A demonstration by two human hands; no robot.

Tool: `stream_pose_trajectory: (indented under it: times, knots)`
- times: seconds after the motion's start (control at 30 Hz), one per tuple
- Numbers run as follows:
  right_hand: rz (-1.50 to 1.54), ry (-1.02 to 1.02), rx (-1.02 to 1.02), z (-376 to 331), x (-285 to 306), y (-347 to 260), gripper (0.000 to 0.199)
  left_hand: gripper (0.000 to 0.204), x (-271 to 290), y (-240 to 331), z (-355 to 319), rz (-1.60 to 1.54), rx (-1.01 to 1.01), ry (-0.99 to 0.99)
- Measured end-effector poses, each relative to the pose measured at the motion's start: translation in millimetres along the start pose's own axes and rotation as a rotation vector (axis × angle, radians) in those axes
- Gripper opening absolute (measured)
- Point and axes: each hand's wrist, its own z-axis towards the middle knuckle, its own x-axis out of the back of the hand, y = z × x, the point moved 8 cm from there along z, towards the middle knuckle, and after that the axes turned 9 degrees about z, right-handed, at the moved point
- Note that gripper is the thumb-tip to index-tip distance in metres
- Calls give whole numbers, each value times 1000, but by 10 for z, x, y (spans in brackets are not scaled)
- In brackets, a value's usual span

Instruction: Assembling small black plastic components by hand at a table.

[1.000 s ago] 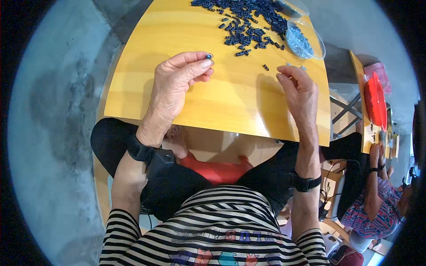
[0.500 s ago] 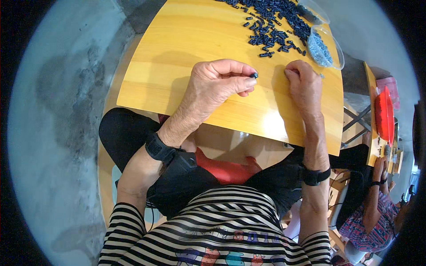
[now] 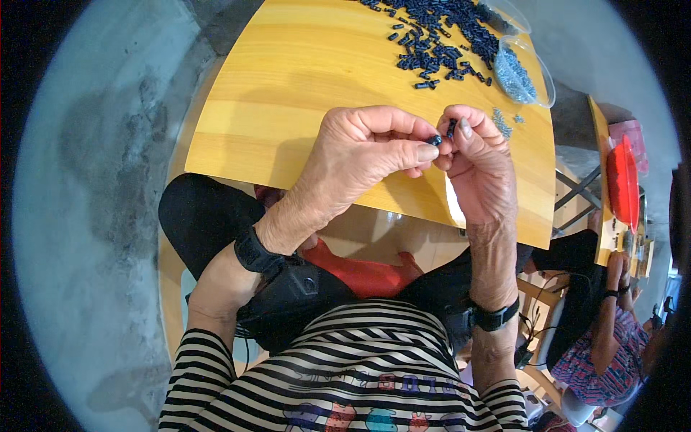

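Over the near part of the yellow table (image 3: pixel 288 93), my two hands almost meet. My left hand (image 3: pixel 367 147) pinches a small dark plastic piece (image 3: pixel 435 140) between thumb and forefinger. Close beside it, my right hand (image 3: pixel 479 158) is closed with its palm partly turned up, and a second small dark piece (image 3: pixel 451 129) shows between its thumb and forefinger. Behind my right fingers lie a few small pale-blue bits (image 3: pixel 502 122) on the wood. Beyond both hands spreads a heap of short dark plastic pieces (image 3: pixel 446 54).
A clear bowl (image 3: pixel 551 83) of pale-blue bits lies tipped near the table's right edge, with another clear bowl (image 3: pixel 522 18) behind it. To the right, a co-worker (image 3: pixel 604 345) sits at another table holding a red basin (image 3: pixel 624 180).
My right hand has come left from the table by the bowl and turned upward, now with a dark piece showing in it. My left hand has shifted slightly right toward it.
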Motion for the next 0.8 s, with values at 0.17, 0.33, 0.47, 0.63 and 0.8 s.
stream_pose_trajectory:
  times: [0.17,0.33,0.47,0.63,0.8]
  knots:
    - [117,-58,0,17,-13,30,18,17,-14,-13,-11,-7,33,-4]
    - [140,-92,-55,24,-25,61,16,17,0,-7,-22,-3,12,0]
    - [71,-93,-41,31,0,25,17,17,15,-7,-18,13,4,6]
    - [-37,-81,9,29,-2,-54,18,17,-3,11,-30,19,10,4]
    - [-115,-49,50,12,-14,-104,17,17,-10,-7,-27,23,9,-5]
